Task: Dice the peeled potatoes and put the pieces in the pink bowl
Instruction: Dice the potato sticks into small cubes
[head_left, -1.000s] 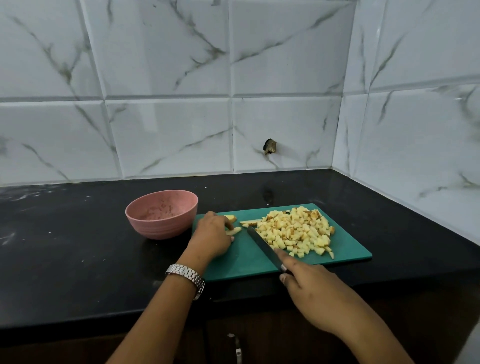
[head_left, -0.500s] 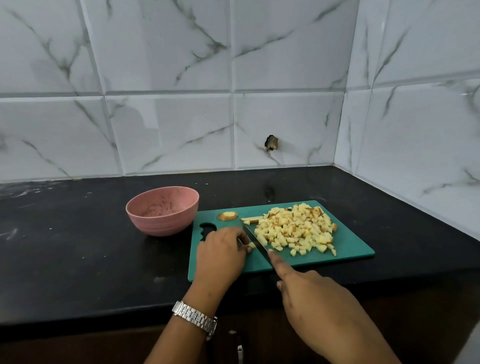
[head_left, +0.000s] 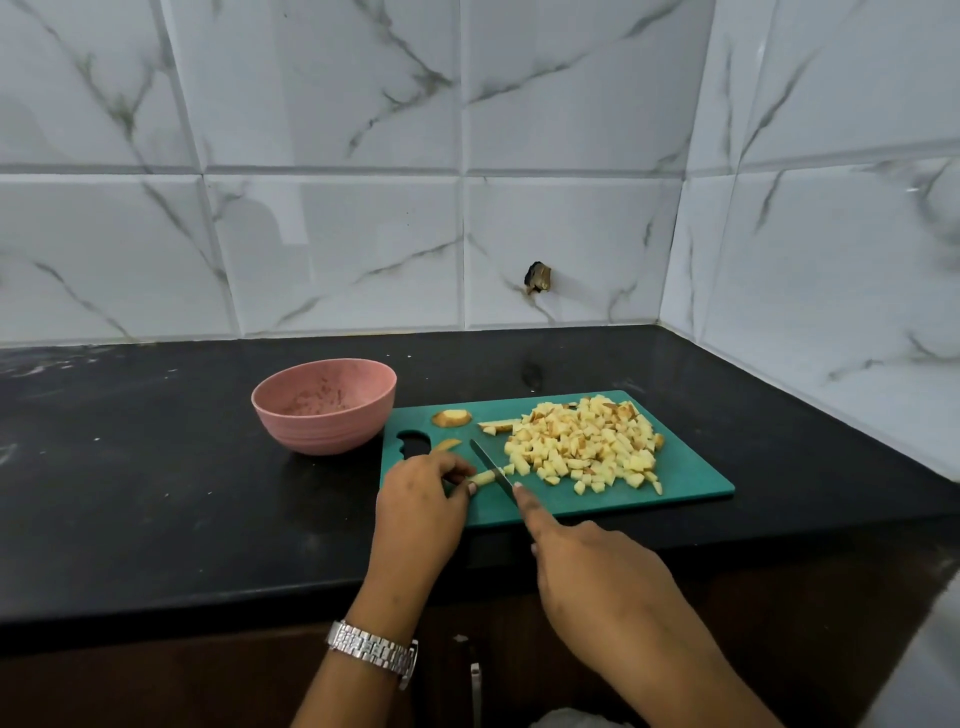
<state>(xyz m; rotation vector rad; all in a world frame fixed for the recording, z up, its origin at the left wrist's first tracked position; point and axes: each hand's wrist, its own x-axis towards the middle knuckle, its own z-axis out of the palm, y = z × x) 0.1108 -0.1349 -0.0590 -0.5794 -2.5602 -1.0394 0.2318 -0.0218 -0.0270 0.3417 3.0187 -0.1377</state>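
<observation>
- A pale yellow potato strip (head_left: 485, 477) is pinned to the near left part of the teal rectangular plastic cutting board (head_left: 691, 480) by the left hand (head_left: 421, 499). The fingers are curled and pinch it at its left end, so the strip is kept from rolling and the fingertips are kept back from the edge.
- A steel-bladed kitchen knife (head_left: 491, 467) is gripped by the right hand (head_left: 587, 566). The handle is hidden under the palm, and the index finger is laid along the spine, probably to steady the downward press. The blade is set across the free right end of the strip.
- A heap of small yellow potato cubes (head_left: 587, 447) is gathered on the right half of the board, apart from the cutting spot, so that working room is left.
- A rounded potato end (head_left: 452, 417), a thin slice (head_left: 447, 444) and a few uncut sticks (head_left: 496, 427) are left at the far left of the board, within the left hand's reach.
- The round pink plastic bowl (head_left: 322, 415) is stood on the black stone desk (head_left: 156, 467) just beside the board's left edge, so that transfer is kept short. No cubes are seen in it, only reddish smears.
- Dicing is judged nearly done; the transfer is not yet begun.
- A silver metal wristwatch (head_left: 374, 649) is worn on the left wrist.
</observation>
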